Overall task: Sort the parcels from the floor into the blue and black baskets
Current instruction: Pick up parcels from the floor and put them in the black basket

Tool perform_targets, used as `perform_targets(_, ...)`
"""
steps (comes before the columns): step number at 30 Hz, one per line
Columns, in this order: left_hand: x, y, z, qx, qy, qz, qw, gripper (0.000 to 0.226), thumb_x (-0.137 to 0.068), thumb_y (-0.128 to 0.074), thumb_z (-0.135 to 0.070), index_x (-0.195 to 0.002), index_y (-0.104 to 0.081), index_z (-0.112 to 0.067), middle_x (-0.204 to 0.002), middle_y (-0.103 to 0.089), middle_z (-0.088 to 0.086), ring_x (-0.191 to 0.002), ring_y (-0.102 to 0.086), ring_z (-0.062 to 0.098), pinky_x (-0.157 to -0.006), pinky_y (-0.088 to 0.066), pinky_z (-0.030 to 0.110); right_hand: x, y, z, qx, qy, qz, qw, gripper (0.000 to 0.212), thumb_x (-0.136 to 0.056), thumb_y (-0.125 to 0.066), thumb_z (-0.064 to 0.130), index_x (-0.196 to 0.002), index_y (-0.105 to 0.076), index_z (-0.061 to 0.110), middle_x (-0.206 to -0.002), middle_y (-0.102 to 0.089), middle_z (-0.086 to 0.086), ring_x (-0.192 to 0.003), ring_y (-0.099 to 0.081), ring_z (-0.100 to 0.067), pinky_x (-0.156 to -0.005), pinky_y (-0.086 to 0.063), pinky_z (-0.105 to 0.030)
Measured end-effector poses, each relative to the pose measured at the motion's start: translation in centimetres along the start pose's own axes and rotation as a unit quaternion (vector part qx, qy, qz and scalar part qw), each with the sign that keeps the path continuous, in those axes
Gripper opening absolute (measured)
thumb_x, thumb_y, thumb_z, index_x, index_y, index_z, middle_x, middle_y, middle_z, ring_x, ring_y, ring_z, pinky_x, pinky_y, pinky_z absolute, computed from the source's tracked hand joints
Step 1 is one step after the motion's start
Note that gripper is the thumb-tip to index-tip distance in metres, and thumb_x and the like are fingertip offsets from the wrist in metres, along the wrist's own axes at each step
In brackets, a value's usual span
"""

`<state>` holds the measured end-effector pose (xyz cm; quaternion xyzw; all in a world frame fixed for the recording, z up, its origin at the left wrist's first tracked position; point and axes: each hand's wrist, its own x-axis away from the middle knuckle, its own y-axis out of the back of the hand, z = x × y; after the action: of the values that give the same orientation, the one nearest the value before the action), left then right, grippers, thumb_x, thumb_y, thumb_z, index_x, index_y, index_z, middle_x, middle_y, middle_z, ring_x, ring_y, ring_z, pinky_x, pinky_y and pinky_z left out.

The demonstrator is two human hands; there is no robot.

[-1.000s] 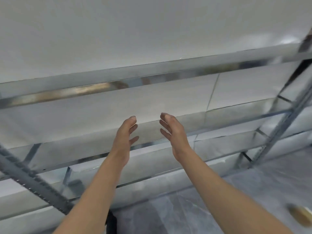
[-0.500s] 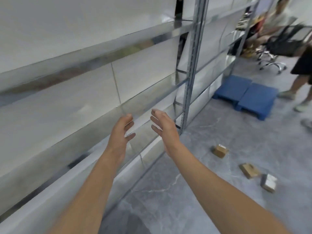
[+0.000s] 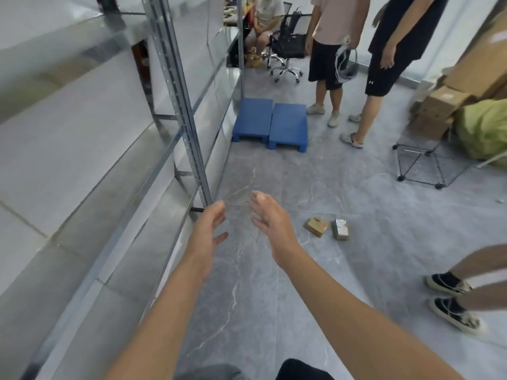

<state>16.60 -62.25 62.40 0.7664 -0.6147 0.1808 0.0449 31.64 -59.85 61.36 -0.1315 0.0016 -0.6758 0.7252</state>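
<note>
Floor (image 3: pixel 370 270): shelving rack (image 3: pixel 178 105) runs along the left edge. Left parcel (image 3: pixel 316 226) and right parcel (image 3: pixel 341 229) lie side by side, just apart, right of centre. Two pallets (image 3: pixel 253 119), touching, sit farther back beside the rack. Wire crate (image 3: pixel 428 165) at the right edge; cartons (image 3: pixel 439 105) and sack (image 3: pixel 482 130) behind it.

Both bare arms reach out in front. The left hand (image 3: pixel 207 232) and right hand (image 3: pixel 270 221) are side by side, palms facing each other. Fingers are loose and hold nothing.
</note>
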Motion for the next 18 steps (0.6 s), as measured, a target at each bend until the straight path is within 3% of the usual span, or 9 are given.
perform_targets(3, -2.9, -1.5, 1.0, -0.008, 0.022, 0.024, 0.999, 0.023, -0.102, -0.057, -0.04, -0.119, -0.069, -0.03, -0.124, -0.07, -0.01, -0.122, -0.062, 0.009, -0.091, -0.051, 0.037, -1.0, 1.9, -0.4, -0.003, -0.01, -0.044, 0.999, 0.024, -0.107, -0.054, 0.047, -0.126, -0.064, 0.037, -0.137, -0.062, 0.016, -0.133, -0.057, -0.005, -0.119, -0.043, -0.039)
perform_targets(6, -5.9, -2.9, 2.0, -0.024, 0.047, 0.05, 0.997, 0.036, -0.103, -0.055, -0.041, -0.135, -0.063, -0.024, -0.136, -0.064, -0.008, -0.124, -0.059, 0.006, -0.097, -0.051, 0.039, -2.8, 3.8, -1.0, -0.004, -0.019, -0.085, 0.996, 0.033, -0.103, -0.057, 0.051, -0.13, -0.063, 0.032, -0.134, -0.063, 0.014, -0.128, -0.059, -0.003, -0.119, -0.044, -0.041)
perform_targets(11, -11.0, -5.1, 3.5, -0.058, 0.078, 0.071, 0.993, 0.045, -0.104, -0.053, -0.043, -0.143, -0.058, -0.022, -0.142, -0.06, -0.006, -0.129, -0.056, 0.008, -0.094, -0.047, 0.036, -7.1, 7.3, -2.5, -0.017, -0.053, -0.131, 0.99, 0.019, -0.108, -0.053, 0.039, -0.121, -0.066, 0.034, -0.124, -0.069, 0.015, -0.123, -0.063, -0.006, -0.118, -0.044, -0.044)
perform_targets(15, -17.2, -7.9, 5.0, -0.077, 0.104, 0.058, 0.99, 0.048, -0.103, -0.053, -0.043, -0.145, -0.056, -0.02, -0.144, -0.059, -0.003, -0.133, -0.054, 0.012, -0.095, -0.045, 0.038, -13.1, 10.8, -4.3, -0.024, -0.078, -0.149, 0.985, 0.038, -0.106, -0.055, 0.041, -0.14, -0.062, 0.023, -0.136, -0.065, 0.01, -0.131, -0.059, -0.011, -0.118, -0.044, -0.045)
perform_targets(18, -22.2, -10.8, 6.2, -0.085, 0.131, 0.046, 0.987, 0.049, -0.103, -0.053, -0.044, -0.146, -0.056, -0.02, -0.145, -0.058, -0.003, -0.134, -0.053, 0.013, -0.102, -0.045, 0.041, -18.2, 14.2, -5.5, -0.027, -0.101, -0.149, 0.983, 0.039, -0.107, -0.055, 0.043, -0.141, -0.06, 0.025, -0.139, -0.064, 0.01, -0.132, -0.059, -0.01, -0.117, -0.045, -0.042)
